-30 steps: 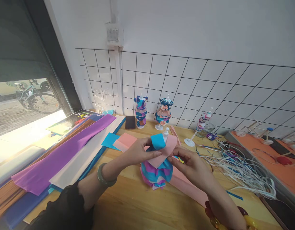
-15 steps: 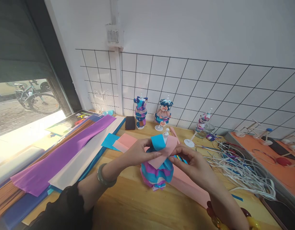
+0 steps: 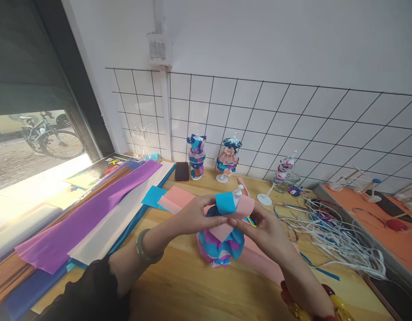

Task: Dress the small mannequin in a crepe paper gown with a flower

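A small white dress form (image 3: 238,191) stands in front of me, tilted slightly, wearing a puffed skirt (image 3: 221,252) of blue, purple and pink paper. Across its chest a blue paper strip (image 3: 226,203) and a pink paper strip (image 3: 245,207) meet in a V. My left hand (image 3: 197,216) is closed around the form's left side, its thumb pressing the strips at the waist. From the other side, my right hand (image 3: 268,229) pinches the pink strip near the same spot. The fingers behind the form are partly hidden.
Long paper sheets (image 3: 101,209) lie at the left. Dressed forms (image 3: 196,156) and a phone (image 3: 182,171) stand or lie near the wall. Tangled cords (image 3: 336,240) and an orange-lined tray (image 3: 369,218) are at the right. A pink sheet (image 3: 259,261) lies behind the skirt.
The dress form has shifted slightly right and tilted. My right hand has moved in against the waist, and the pink strip now lies folded closer to the chest.
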A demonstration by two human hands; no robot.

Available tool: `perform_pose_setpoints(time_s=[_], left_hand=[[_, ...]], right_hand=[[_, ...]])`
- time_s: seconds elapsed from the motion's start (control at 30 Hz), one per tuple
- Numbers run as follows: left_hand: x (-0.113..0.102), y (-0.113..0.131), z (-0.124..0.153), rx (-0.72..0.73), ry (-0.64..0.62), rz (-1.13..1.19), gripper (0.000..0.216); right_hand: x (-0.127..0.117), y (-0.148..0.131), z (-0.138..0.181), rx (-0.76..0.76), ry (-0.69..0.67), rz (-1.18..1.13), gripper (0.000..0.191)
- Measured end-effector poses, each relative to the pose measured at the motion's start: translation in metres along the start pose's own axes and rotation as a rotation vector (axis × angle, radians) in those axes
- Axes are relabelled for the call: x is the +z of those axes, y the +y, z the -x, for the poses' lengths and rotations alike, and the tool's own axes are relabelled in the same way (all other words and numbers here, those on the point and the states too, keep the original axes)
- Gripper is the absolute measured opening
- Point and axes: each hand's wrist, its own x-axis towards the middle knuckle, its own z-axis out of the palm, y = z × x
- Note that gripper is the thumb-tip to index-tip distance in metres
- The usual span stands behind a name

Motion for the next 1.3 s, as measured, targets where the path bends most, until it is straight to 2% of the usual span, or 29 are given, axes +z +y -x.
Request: perform_pose_setpoints(time_s=[0.43, 0.63, 0.87, 1.1, 1.3], left_hand=[[-0.003, 0.006, 0.002, 0.061, -0.034, -0.006, 0.040], [0.002, 0.009, 0.002, 0.018, 0.025, -0.015, 0.037], [0.003, 0.009, 0.001, 0.069, 0.069, -0.021, 0.031], [0.004, 0.013, 0.003, -0.023, 0.023, 0.055, 0.042], [0.007, 0.008, 0.000, 0.020, 0.050, 0.093, 0.035]], right_hand=[[-0.003, -0.005, 0.000, -0.018, 0.024, 0.055, 0.021], [-0.001, -0.006, 0.002, -0.036, 0.047, 0.070, 0.026], [0.002, -0.004, 0.002, -0.057, 0.025, 0.010, 0.025], [0.002, -0.012, 0.003, -0.070, 0.049, 0.043, 0.016], [0.003, -0.012, 0.003, -0.055, 0.053, 0.052, 0.024]])
